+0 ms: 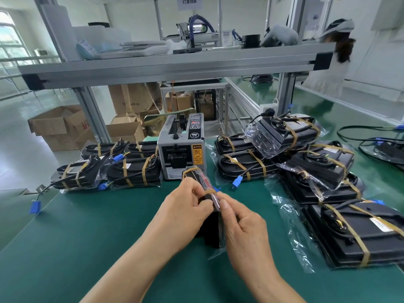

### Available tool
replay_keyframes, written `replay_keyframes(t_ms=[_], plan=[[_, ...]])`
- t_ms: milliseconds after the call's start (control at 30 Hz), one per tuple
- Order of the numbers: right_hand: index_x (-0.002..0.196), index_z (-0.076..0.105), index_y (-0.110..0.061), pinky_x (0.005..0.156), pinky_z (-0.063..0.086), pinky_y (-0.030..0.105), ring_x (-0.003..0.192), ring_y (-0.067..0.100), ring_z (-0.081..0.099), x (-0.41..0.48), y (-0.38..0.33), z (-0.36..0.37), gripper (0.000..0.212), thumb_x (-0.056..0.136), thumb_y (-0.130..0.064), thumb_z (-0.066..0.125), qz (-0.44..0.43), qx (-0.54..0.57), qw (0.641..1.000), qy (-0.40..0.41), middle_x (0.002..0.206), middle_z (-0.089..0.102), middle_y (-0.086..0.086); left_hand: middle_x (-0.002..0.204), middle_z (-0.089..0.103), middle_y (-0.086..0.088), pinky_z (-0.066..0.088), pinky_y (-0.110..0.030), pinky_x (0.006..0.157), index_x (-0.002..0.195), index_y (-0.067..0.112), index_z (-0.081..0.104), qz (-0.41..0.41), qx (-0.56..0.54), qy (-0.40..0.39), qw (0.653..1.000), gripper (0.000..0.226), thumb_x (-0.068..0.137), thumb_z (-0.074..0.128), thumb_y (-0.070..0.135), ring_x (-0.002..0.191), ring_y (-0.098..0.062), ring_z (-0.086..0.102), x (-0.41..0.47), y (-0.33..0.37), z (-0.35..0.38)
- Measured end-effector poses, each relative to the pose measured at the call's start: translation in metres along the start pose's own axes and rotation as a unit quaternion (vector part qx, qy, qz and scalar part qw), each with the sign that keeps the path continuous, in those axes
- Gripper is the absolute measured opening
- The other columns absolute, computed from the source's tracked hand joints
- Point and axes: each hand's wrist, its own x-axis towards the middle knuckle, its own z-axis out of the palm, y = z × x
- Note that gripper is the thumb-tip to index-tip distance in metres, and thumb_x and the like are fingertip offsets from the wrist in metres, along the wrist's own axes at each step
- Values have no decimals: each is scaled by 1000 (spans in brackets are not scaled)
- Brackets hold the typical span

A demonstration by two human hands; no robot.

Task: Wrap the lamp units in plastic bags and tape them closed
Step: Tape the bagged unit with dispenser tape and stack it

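Evidently the left hand (pixel 185 206) and right hand (pixel 240 224), fingers curled, pinched the bagged lamp unit (pixel 213 232) on edge (probably to smooth the tape (pixel 209 191) around it).

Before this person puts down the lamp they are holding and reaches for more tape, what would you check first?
1. Lamp sits inside its plastic bag: ok.
2. Left hand and right hand both pinch the lamp: ok.
3. Brown tape strip pressed flat all round: cannot tell, fingers cover part of it.
4. Tape machine close by, just behind the hands: ok.
5. Fresh strip waiting at its mouth: cannot tell.
6. Bare green table to set the lamp on: ok.
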Motion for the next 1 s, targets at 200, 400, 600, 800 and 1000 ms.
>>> replay_keyframes(t_ms=[200,400,600,800,1000], plan=[[89,69,-54,75,42,-1,92,-15,65,1,-2,0,34,101,-24,57,-6,-9,1000,3,91,71,-36,52,48,17,35,-14,43,79,36,55,-3,-40,32,999,13,87,65,39,45,-1,41,4,-7,5],[92,70,-53,76,40,-3,95,-19,62,1,2,-2,32,100,-25,57,6,-19,1000,10,93,68,-40,51,42,15,37,-22,50,81,25,57,5,-59,9,998,24,81,72,42,48,-5,37,8,-8,4],[96,74,-45,76,43,0,94,-13,65,1,3,-2,26,100,-25,58,7,5,1000,7,94,73,-31,59,40,12,37,-26,56,90,24,58,21,-82,-46,995,22,82,77,33,55,-8,37,6,-9,-5],[86,75,-49,68,46,6,83,-4,67,3,-3,-4,30,97,-26,60,24,-35,999,-11,86,74,-26,59,39,11,34,-23,56,88,19,61,17,-128,-66,989,20,82,80,20,56,-8,35,6,-13,-9],[100,65,-34,90,50,23,98,1,62,68,-23,-5,22,81,-37,76,42,-187,980,-47,99,68,-15,53,41,13,34,-20,52,82,15,59,13,-128,-69,989,24,78,83,19,51,-7,36,9,-12,-8]])
